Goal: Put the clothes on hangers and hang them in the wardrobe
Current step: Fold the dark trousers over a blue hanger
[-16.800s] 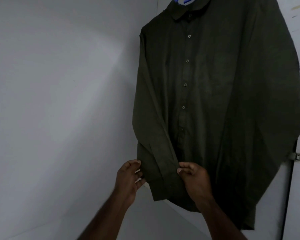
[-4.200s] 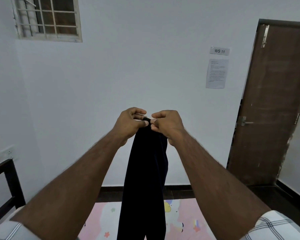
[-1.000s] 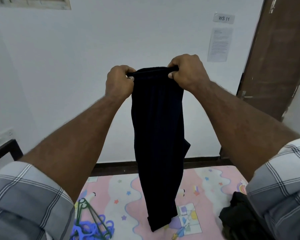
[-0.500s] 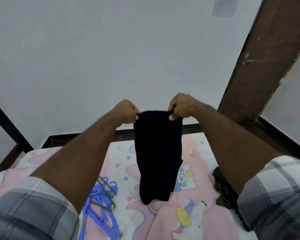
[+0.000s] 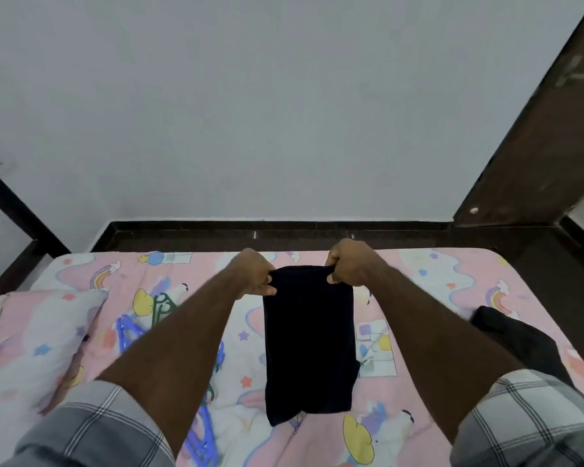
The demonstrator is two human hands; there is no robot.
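- the left hand and the right hand each pinch one top corner of a folded pair of dark trousers, thumbs in front, fingers curled behind; each grip is clenched on the cloth.
- the trousers sit in the centre of the frame, stretched flat between the two hands, and run down toward the lower middle of the frame over the bed; whether the bottom edge touches the sheet or hangs just above it cannot be told.
- the step in hand looks like laying the folded trousers flat so a hanger can take them. to do it well, keep both corners level and the top edge taut, let the lower end settle first, then lay the rest down without letting the fold slip or the legs splay.
- the hangers, blue with a green one among them, lie at lower left of centre, partly hidden under the left forearm; the trousers should land beside them, not on them, so one can be drawn free with a single hand.
- another dark garment lies crumpled at the right edge of the bed, apart from the trousers; it looks like it is yet to be hung.
- a pillow in the same cartoon print rests at the left edge of the frame.
- no brand, label or readable writing shows anywhere; the sheet carries only pictures of rainbows, stars and unicorns.
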